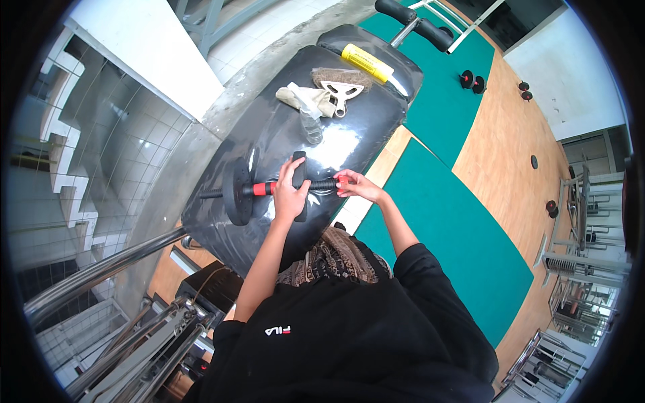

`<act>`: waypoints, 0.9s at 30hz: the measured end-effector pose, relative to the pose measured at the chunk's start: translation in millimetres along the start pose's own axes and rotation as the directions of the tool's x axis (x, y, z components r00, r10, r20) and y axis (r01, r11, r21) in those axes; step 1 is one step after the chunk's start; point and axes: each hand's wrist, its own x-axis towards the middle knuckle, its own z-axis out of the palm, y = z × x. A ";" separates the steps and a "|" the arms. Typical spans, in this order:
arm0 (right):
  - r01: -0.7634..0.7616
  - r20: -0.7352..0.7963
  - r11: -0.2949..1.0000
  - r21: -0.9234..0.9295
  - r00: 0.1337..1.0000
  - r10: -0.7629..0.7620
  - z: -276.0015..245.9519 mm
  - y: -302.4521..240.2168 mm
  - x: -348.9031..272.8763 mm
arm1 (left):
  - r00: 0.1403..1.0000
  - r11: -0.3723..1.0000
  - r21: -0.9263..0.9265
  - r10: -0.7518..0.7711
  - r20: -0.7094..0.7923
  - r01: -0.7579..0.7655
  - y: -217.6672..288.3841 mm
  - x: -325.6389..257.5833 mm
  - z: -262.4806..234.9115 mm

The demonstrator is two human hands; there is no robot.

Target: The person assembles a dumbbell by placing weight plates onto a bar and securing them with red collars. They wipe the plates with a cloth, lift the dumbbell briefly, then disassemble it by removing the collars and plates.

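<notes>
A dumbbell with a threaded bar (324,185) lies across the black padded bench (222,151). On its left side sits a round black weight plate (236,195), with bare thread sticking out beyond it. My left hand (289,197) grips a second black weight plate (300,161), beside the red and black grip sleeve (263,189). At the bar's right end, the fingers of my right hand (363,187) pinch a red spin-lock nut (343,184); they partly hide it.
Farther up the bench lie a brush head (341,89), a pale cloth (287,99), a clear plastic bottle (312,127) and a yellow tube (367,63). Green mats (443,248) cover the floor to the right, with small dumbbells (472,81) beyond. A metal rail (107,272) runs at lower left.
</notes>
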 end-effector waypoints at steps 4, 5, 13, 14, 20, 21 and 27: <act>0.204 0.112 0.970 -0.133 0.975 -0.190 -5.9 6.8 -0.3 | 1.000 1.000 0.018 0.005 -0.011 -0.005 0.0 -2.1 0.3; 0.247 0.132 0.956 -0.159 0.965 -0.227 -6.3 7.3 -0.7 | 1.000 1.000 0.022 -0.001 -0.010 0.001 0.2 -1.9 0.1; -0.235 0.077 0.944 0.232 0.972 0.224 0.3 -9.8 -5.2 | 1.000 1.000 -0.005 0.003 -0.022 -0.003 2.2 0.1 0.6; -0.188 0.097 0.969 0.161 0.980 0.174 1.1 -11.0 -7.0 | 1.000 1.000 -0.011 0.004 -0.021 -0.004 2.0 0.1 0.5; -0.092 0.062 0.984 0.153 0.995 0.083 -3.2 -8.6 -6.6 | 0.999 1.000 -0.005 0.012 -0.032 -0.012 0.6 -0.1 0.8; -0.201 0.127 0.950 0.239 0.976 0.175 -5.6 -7.6 -3.7 | 1.000 1.000 -0.008 0.014 -0.028 -0.014 0.5 -0.2 0.8; 0.036 0.020 0.957 -0.289 0.999 -0.031 -9.5 5.5 7.7 | 1.000 1.000 0.007 0.017 -0.020 -0.017 0.4 0.1 0.5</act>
